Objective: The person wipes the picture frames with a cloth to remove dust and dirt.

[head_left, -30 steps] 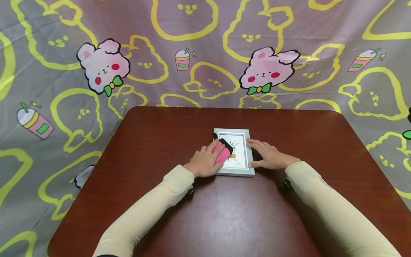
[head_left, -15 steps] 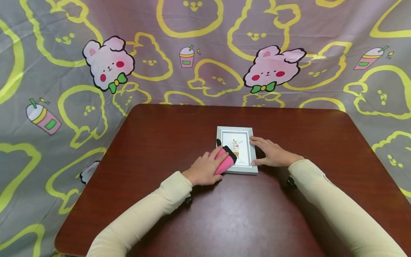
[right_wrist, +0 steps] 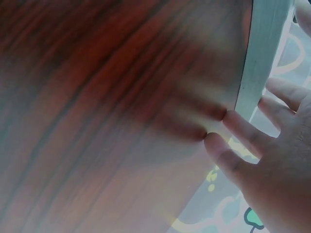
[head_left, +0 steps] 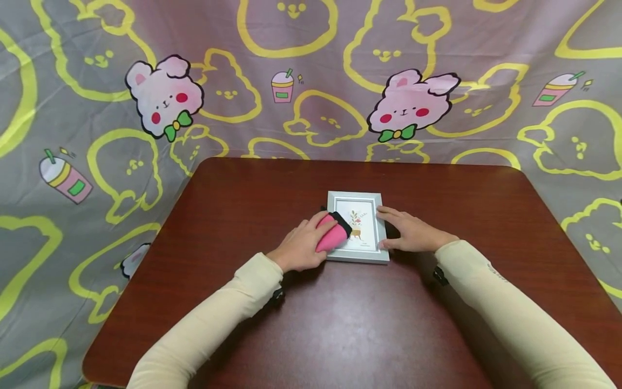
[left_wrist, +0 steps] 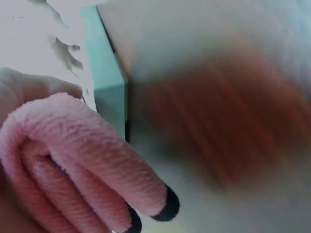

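A silver-grey picture frame (head_left: 358, 257) lies flat on the table, showing a white print of a potted plant. My left hand (head_left: 297, 247) grips a folded pink cloth (head_left: 332, 238) with black edging on the frame's left side, covering part of that border. In the left wrist view, the fuzzy cloth (left_wrist: 92, 141) is folded in layers beside the frame's edge (left_wrist: 111, 92). Along the right border, my right hand (head_left: 417, 233) touches the frame with spread fingers and thumb. The right wrist view has those fingers (right_wrist: 245, 131) extended, some at the frame's side (right_wrist: 260, 58).
The dark reddish-brown table (head_left: 252, 189) has rounded corners and a glossy patch near its front. Behind it and at both sides hangs a grey-pink curtain (head_left: 330, 70) printed with rabbits and drink cups.
Over the frame, my left hand with the cloth moves down and right, then back up and left. My right hand stays at the right border. The head view shifts slightly.
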Motion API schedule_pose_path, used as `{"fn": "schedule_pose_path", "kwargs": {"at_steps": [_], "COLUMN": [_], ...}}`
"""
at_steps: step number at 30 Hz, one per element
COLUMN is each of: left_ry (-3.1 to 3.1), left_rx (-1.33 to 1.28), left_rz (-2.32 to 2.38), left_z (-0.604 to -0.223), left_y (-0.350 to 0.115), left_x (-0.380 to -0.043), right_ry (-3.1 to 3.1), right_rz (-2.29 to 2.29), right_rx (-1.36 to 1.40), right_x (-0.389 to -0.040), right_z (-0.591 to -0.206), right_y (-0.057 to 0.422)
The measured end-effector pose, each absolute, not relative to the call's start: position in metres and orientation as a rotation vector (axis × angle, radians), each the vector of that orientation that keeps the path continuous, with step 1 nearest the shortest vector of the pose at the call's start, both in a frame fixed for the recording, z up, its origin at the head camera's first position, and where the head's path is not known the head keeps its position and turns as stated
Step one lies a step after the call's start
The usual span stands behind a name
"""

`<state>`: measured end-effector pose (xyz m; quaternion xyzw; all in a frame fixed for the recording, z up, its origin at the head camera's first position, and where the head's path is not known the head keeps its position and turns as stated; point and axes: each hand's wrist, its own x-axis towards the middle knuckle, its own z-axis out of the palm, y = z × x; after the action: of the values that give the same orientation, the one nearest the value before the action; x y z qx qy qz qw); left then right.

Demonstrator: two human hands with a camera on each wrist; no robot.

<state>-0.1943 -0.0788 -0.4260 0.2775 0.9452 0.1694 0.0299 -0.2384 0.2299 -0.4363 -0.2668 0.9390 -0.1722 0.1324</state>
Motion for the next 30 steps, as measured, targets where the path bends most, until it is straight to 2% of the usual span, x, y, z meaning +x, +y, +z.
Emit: {"fn": "schedule_pose_path", "kwargs": {"at_steps": [5,14,30], "left_ry": [2.951,2.907,2.685], "left_rx": [0.847,1.228,1.612], "left_rz": [0.531,0.381,0.059], "left_z": [-0.419,-0.419,-0.432], "left_y": [-0.088,-0.079,-0.052], "left_x": [-0.191,-0.164,-0.138], "right_ry": [2.727,2.743,2.745], "right_rz": [-0.532,-0.551,-0.513], "right_rx": [-0.768,-0.787,-0.755], "right_x": [-0.236,-0.232,-0.230], "right_z": [-0.433,-0.428,-0.430], "right_y": [0.230,0.229,0.225]}}
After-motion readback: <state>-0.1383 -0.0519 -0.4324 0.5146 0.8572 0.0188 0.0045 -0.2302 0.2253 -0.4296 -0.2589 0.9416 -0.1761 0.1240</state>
